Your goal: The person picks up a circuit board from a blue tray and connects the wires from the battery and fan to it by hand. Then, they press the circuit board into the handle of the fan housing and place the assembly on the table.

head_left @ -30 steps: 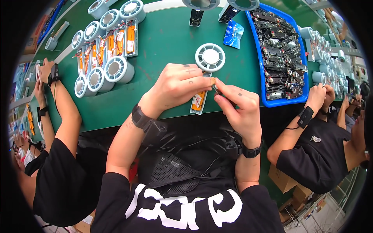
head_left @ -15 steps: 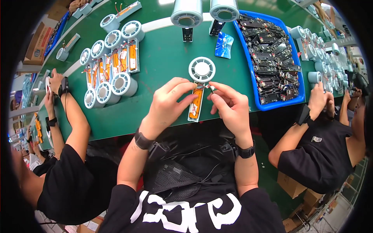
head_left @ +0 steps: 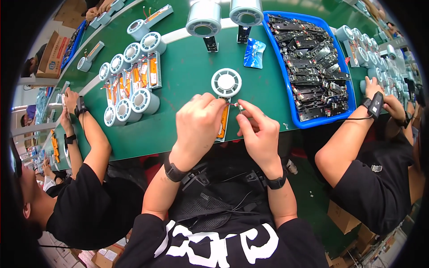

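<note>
**Small fan unit with orange panel held at the counter's near edge**

The small white handheld fan unit (head_left: 225,96), a round slotted head on a flat body with an orange panel, lies on the green counter (head_left: 187,76) directly in front of the person, its round head pointing away and its body running back toward the near edge. The left hand (head_left: 196,127) covers the left side of the body, its fingers (head_left: 213,103) curled and pinched near the thin reddish wire (head_left: 233,104) that comes off the top of the body. The right hand (head_left: 259,131) sits just beside it on the right, thumb and forefinger closed on the small wire end between the two hands; what exactly sits at that tip is too small to tell. Both wrists wear dark bands.

To the left on the counter stands a cluster of similar white round fan units (head_left: 129,85) with orange panels, lying side by side. Farther back stand two large grey spools (head_left: 203,20) on posts, with a small blue packet (head_left: 254,47) near them. On the right a blue plastic tray (head_left: 292,102) holds a heap of dark circuit boards. A co-worker's arm (head_left: 89,134) rests on the counter at the left, and another co-worker's forearm (head_left: 353,134) reaches in at the right, beside the tray.
</note>
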Tool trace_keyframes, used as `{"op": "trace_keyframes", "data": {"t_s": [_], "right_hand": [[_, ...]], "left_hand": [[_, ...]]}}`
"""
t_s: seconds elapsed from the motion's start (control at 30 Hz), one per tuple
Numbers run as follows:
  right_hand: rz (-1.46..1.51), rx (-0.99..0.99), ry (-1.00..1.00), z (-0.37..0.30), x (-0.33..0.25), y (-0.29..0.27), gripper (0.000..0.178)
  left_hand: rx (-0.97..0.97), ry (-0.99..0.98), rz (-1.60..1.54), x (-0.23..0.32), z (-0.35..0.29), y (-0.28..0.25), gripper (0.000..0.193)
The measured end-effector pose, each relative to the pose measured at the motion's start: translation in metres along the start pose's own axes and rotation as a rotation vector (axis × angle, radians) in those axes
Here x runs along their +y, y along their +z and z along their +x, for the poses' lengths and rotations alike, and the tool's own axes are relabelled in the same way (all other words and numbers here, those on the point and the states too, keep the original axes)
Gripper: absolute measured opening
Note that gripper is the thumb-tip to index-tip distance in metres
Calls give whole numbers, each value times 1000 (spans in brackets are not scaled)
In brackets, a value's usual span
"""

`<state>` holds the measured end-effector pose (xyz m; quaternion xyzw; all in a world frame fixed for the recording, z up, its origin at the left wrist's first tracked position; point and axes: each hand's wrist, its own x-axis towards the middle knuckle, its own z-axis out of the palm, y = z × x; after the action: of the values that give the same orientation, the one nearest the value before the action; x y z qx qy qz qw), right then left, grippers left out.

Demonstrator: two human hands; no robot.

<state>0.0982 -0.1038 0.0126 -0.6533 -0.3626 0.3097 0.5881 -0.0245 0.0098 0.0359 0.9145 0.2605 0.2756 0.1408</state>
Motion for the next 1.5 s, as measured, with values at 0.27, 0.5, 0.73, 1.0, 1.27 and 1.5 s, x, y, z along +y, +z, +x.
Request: {"op": "trace_keyframes", "data": {"t_s": [0.27,0.5,0.73,1.0,1.27,1.5], "right_hand": [[-130,53,-72,-1,1,2,30],[-385,111,-290,-7,-7,8,33],[-472,107,-365,-3,-8,10,35],[-355,57,-249,3,-11,5,32],[-343,71,-209,5,-14,11,31],[-456,142,-325,3,-19,19,31]], "left_hand": [[96,-39,-145,-5,-3,10,10],[101,25,64,5,-1,10,8],[-166,43,152,6,-7,3,20],[76,60,20,-5,-26,-3,26],[-16,104,86,6,-26,-2,36],[-98,16,88,8,-23,0,41]]}}
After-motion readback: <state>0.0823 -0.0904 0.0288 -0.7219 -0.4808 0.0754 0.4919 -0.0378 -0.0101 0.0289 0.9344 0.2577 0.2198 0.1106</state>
